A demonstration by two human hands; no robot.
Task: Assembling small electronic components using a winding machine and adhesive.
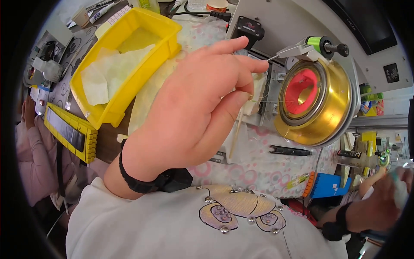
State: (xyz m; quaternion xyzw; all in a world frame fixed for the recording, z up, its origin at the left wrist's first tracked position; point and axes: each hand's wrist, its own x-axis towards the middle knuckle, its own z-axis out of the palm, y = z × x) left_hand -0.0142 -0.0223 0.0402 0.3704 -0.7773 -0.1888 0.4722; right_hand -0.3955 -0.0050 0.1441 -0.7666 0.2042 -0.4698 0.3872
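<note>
My left hand [198, 99], wearing a black wrist strap, is raised in the middle beside a spool of shiny gold wire [338, 101]. Thumb and index finger are pinched on a thin gold wire [268, 101] that runs to the spool. Other fingers stretch toward a thin metal guide arm [293, 51] above it. The spool has a pink-red core [297, 93] and sits on the side of a grey machine [284, 19]. Out at the lower right rim, my right hand [373, 211] is blurred; its fingers are curled around something pale and teal I cannot make out.
A yellow bin [103, 114] with white sheets stands left, near a yellow ridged tray [71, 134]. Black tweezers [290, 150] and a thin wooden stick [235, 138] lie below the spool. A blue box [330, 185] is at right. Another person's sleeve [36, 144] shows far left.
</note>
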